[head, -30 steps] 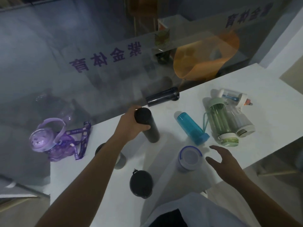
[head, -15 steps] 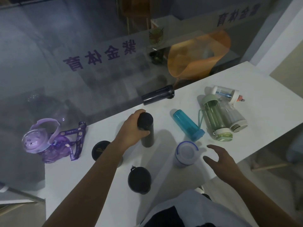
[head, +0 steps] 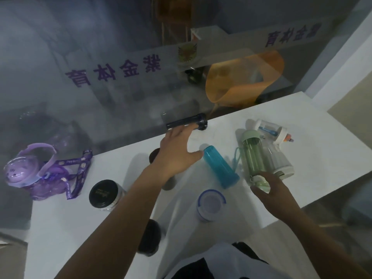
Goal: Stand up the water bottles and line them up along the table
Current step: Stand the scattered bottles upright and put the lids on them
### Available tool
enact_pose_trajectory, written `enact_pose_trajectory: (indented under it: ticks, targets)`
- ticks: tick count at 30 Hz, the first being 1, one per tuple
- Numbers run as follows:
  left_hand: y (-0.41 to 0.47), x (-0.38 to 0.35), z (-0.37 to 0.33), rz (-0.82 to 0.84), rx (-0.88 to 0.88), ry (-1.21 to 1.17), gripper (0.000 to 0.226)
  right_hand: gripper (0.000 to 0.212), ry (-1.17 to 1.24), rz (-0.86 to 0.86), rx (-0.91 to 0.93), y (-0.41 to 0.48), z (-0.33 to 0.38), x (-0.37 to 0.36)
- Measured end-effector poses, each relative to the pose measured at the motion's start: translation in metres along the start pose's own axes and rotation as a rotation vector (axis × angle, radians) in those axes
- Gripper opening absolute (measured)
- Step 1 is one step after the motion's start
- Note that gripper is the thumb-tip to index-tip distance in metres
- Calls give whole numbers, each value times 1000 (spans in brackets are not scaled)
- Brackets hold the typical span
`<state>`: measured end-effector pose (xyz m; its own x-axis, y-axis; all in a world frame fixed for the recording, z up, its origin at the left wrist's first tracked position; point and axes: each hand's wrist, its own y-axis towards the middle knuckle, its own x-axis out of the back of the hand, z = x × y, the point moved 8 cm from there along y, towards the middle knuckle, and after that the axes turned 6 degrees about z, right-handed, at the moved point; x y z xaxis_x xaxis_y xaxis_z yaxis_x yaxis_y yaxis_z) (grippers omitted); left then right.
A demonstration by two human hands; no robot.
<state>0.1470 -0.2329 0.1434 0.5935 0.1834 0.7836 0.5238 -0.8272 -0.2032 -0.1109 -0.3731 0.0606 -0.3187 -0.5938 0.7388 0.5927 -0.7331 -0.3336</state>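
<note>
On the white table [head: 326,146], my left hand [head: 177,154] is open, its fingers stretched toward a dark bottle [head: 186,123] lying against the glass. A black thermos [head: 168,182] stands upright under that wrist, mostly hidden. My right hand [head: 268,189] is open, its fingertips at the cap end of a green bottle [head: 253,156] lying on its side. A blue bottle [head: 219,168], a clear ribbed bottle [head: 278,161] and a small clear bottle [head: 271,130] also lie flat. Standing are a purple strapped bottle [head: 30,176], a black-lidded jar [head: 103,195], a blue-rimmed bottle [head: 210,204] and a black bottle [head: 150,240].
A glass wall with purple lettering [head: 112,71] runs along the table's far edge. An orange chair [head: 241,81] shows behind it. The table's near edge drops off at the lower right, and the purple bottle's strap [head: 78,174] trails across the left end.
My left hand let go of the black thermos, which now stands upright, and reached out toward the dark bottle by the glass. My right hand moved right to the green bottle's cap.
</note>
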Motion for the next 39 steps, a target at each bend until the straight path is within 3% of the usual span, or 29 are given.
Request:
enact_pose_trajectory:
  ticks: [6, 13, 17, 22, 25, 35, 39]
  targets:
    - [57, -41, -9, -1, 84, 80, 76, 51, -27, 34, 77, 72, 10, 26]
    - [145, -99, 4, 27, 341, 198, 90, 52, -57, 192, 185, 140, -4, 25]
    - [188, -105, 25, 18, 446, 275, 93, 56, -198, 285, 303, 179, -18, 18]
    - [236, -105, 54, 8, 513, 437, 96, 48, -169, 420, 298, 212, -32, 17]
    - [254, -107, 67, 12, 539, 466, 96, 52, -225, 376, 381, 218, -30, 27]
    - [269, -112, 83, -156, 506, 483, 62, 50, -84, 422, 376, 227, -32, 36]
    - [244, -94, 75, -404, 515, 168, 61, 49, -56, 461, 335, 230, -33, 38]
